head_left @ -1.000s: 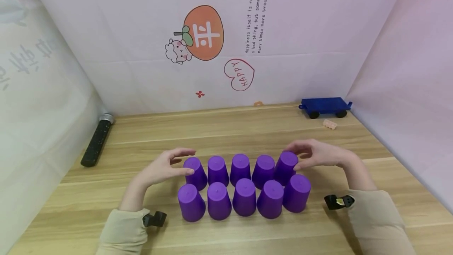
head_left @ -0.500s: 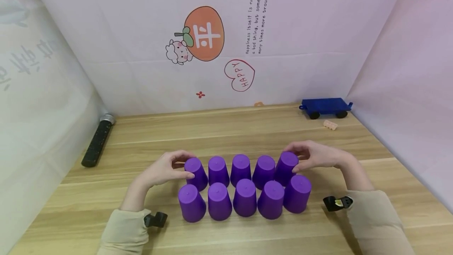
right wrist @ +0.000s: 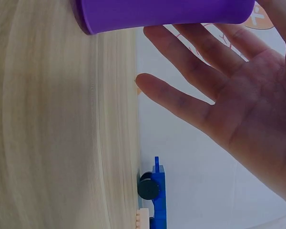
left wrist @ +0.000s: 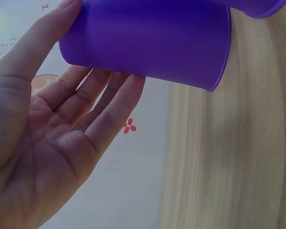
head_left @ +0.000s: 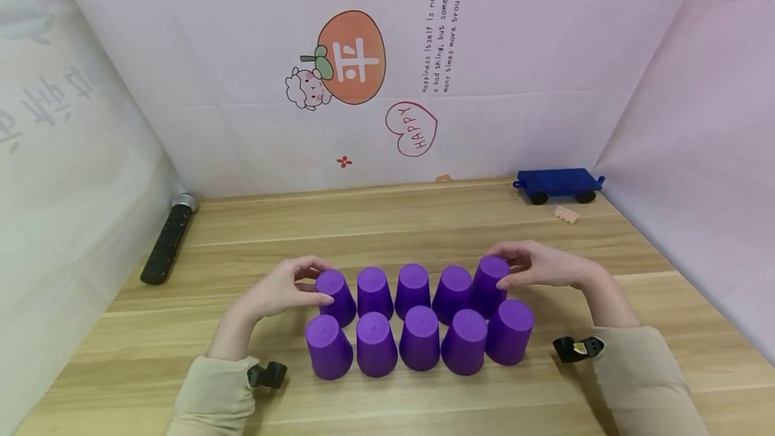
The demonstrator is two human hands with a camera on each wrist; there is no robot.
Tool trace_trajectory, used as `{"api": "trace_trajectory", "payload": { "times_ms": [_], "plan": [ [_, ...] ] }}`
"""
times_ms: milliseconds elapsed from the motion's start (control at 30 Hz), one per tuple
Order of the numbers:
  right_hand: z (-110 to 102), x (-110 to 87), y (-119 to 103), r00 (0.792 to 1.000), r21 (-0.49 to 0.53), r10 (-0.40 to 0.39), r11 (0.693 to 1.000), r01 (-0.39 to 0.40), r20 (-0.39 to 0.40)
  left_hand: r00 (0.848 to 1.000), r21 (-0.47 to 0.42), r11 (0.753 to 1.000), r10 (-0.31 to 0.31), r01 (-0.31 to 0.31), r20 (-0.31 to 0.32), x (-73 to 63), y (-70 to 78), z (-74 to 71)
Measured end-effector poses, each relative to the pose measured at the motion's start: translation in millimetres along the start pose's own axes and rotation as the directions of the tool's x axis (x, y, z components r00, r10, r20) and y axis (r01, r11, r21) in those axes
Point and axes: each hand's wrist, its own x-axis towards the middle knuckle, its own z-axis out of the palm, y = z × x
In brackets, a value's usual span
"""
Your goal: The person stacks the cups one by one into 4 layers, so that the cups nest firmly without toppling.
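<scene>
Several purple cups stand upside down in two rows on the wooden table. At the left end of the back row, my left hand (head_left: 284, 290) holds a purple cup (head_left: 336, 298) between thumb and fingers. In the left wrist view that cup (left wrist: 148, 40) has the thumb on one side and fingertips along the other. At the right end, my right hand (head_left: 539, 265) grips another purple cup (head_left: 489, 288), raised slightly. In the right wrist view this cup (right wrist: 167, 12) is partly cut off by the frame; the little finger stays apart from it.
A black microphone (head_left: 169, 241) lies at the left edge of the table (head_left: 351, 227). Far right stand a blue toy wagon (head_left: 558, 185) and a pale pink building block (head_left: 566, 214). The front row (head_left: 419, 338) of cups is close before both hands. White printed cloth surrounds the table.
My left hand's fingers have closed round the left back cup. The right back cup has risen a little in my right hand. The other cups stay put.
</scene>
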Motion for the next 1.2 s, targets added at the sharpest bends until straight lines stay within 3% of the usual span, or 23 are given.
{"api": "trace_trajectory", "payload": {
  "times_ms": [100,233,467,600,733,867,1200],
  "plan": [
    [-1,-0.8,2,0.999,-0.005,0.016,1.000,-0.016,-0.048,1.000,0.008,1.000,0.000,0.000,0.001,-0.1,0.0,-0.2],
    [-2,-1.7,3,0.983,-0.008,0.054,0.998,-0.056,-0.176,1.000,0.021,1.000,-0.007,0.007,-0.001,-0.1,0.0,-0.9],
    [-3,-0.5,5,0.900,0.023,0.090,0.996,-0.089,-0.427,1.000,0.019,1.000,-0.018,0.017,0.010,0.3,-0.1,-1.8],
    [-9,4.1,3,0.863,0.037,0.100,0.995,-0.095,-0.495,1.000,0.014,1.000,-0.011,0.011,0.007,0.7,-1.2,-1.6],
    [-16,12.6,1,0.840,0.058,0.119,0.993,-0.104,-0.529,1.000,0.008,1.000,-0.008,0.008,0.004,0.4,-1.1,-1.8],
    [-21,23.9,3,0.835,0.055,0.123,0.992,-0.110,-0.537,1.000,0.006,1.000,-0.006,0.006,0.007,0.5,-0.2,-2.4],
    [-25,62.8,0,0.857,0.023,0.110,0.993,-0.115,-0.503,1.000,0.007,1.000,-0.005,0.005,0.008,0.3,-2.1,-1.5]
  ]
}}
